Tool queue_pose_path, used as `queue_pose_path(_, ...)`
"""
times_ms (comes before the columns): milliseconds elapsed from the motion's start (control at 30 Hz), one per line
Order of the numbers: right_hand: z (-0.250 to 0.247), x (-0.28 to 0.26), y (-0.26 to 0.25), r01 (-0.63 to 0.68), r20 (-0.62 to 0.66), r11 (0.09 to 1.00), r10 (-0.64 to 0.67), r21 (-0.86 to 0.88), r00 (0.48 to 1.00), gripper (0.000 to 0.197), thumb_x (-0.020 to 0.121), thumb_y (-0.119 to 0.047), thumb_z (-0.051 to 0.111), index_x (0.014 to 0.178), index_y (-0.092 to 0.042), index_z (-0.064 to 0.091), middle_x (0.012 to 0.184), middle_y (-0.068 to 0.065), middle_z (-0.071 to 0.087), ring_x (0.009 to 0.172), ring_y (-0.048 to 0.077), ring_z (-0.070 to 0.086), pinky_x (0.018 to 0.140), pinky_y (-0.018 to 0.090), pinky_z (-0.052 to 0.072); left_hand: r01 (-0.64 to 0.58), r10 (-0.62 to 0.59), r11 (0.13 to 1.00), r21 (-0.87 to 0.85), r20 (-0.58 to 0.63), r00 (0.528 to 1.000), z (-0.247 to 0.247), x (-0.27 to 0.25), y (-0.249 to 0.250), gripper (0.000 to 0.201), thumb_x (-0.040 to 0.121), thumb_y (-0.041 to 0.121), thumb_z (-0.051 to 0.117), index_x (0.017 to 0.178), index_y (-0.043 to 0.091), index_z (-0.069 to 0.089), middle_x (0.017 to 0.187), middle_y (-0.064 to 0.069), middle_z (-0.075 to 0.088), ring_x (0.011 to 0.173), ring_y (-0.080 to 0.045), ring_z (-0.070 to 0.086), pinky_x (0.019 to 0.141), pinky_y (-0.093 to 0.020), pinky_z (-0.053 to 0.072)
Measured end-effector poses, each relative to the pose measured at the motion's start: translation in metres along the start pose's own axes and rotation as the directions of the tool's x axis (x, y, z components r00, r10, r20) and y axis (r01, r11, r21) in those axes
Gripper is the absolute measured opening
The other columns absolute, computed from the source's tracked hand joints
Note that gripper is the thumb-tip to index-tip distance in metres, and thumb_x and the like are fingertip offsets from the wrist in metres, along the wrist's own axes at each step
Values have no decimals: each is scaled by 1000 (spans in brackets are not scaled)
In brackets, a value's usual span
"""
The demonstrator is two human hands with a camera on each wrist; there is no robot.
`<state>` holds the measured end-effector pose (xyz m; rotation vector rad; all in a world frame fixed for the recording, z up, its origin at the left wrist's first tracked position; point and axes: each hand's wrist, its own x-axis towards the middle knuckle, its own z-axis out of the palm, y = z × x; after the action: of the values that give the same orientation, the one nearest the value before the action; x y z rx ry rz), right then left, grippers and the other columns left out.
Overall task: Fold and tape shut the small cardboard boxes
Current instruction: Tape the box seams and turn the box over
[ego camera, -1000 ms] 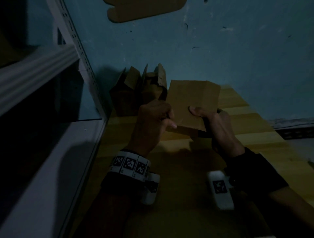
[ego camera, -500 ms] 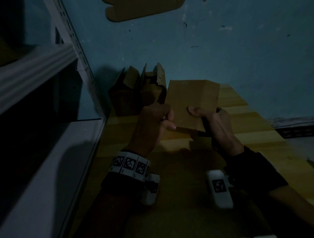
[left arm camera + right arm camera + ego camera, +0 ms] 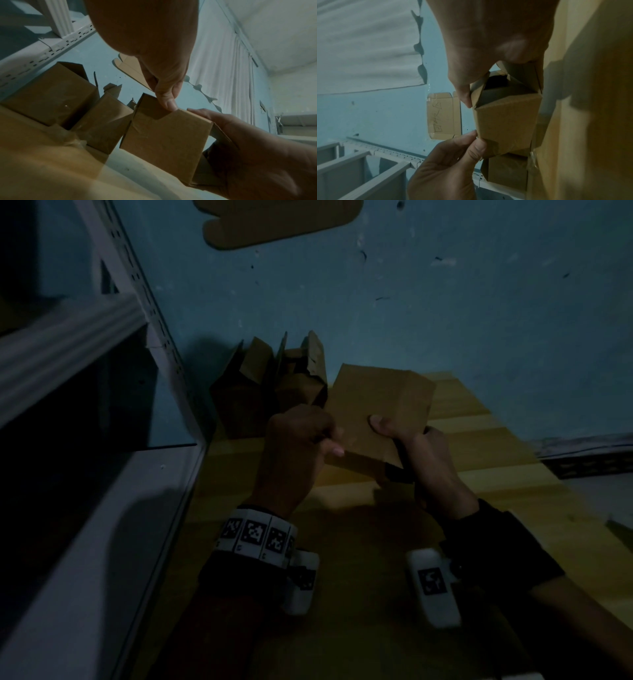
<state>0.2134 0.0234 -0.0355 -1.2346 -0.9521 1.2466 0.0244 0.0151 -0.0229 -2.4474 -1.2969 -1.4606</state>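
small cardboard box (image 3: 376,405) | brown, one end open | held above table

Matt brown cardboard was seen in the small box (image 3: 164,142), with glossy clear tape (image 3: 139,127) along one edge. The table (image 3: 486,460) was of pale, smooth wood; the shelving (image 3: 68,337) of painted metal.

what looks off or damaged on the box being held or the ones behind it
Nothing is clearly damaged. The held box has one end open, flaps loose, by the right hand, while the left hand pinches its taped end. The boxes behind stand against the wall with flaps up, unsealed. A flattened box is taped to the wall.
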Motion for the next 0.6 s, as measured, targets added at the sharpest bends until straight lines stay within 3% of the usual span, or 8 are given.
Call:
queue_pose_path(133,1,0,-1,46,-1,998,-46,-34,999,42,74,-38,88,108,-22,70,98,-7,77,88,16,75,61,31,60,44,-44,999,-29,22,999,-1,0,-1,21,59,-5,85,68,4,68,72,-4,69,69,-11,64,59,-28,52)
queue_pose_path(267,2,1,1,118,1,987,-119,-106,993,58,66,-41,93,116,-21,71,103,-5,78,91,17,76,71,43,65,119,-109,988,-99,96,989,-1,-3,-2,22,58,-8,83,65,2,64,65,-6,65,63,-10,60,56,-33,49)
queue_pose_path(400,2,2,-1,126,54,985,-120,-118,991,64,67,-39,93,121,-17,67,107,-4,77,95,16,76,78,42,65,242,-209,956,-166,193,959,-10,-2,-4,23,59,-1,86,67,3,65,68,-2,65,66,-11,61,56,-22,51)
queue_pose_path(500,4,1,-5,118,85,987,-108,-114,990,66,66,-43,93,121,-21,63,111,-5,75,97,15,75,82,44,64,156,-139,981,-118,141,980,-19,0,-5,16,68,-4,81,73,3,68,76,-1,68,76,-10,64,64,-19,52)
queue_pose_path(600,5,-1,-7,127,92,986,-118,-105,989,53,69,-39,91,112,-27,61,110,-7,75,96,13,75,82,42,64,104,-99,994,-43,105,990,-17,-1,-6,14,73,-5,76,75,5,66,77,-3,67,74,-10,62,65,-31,54)
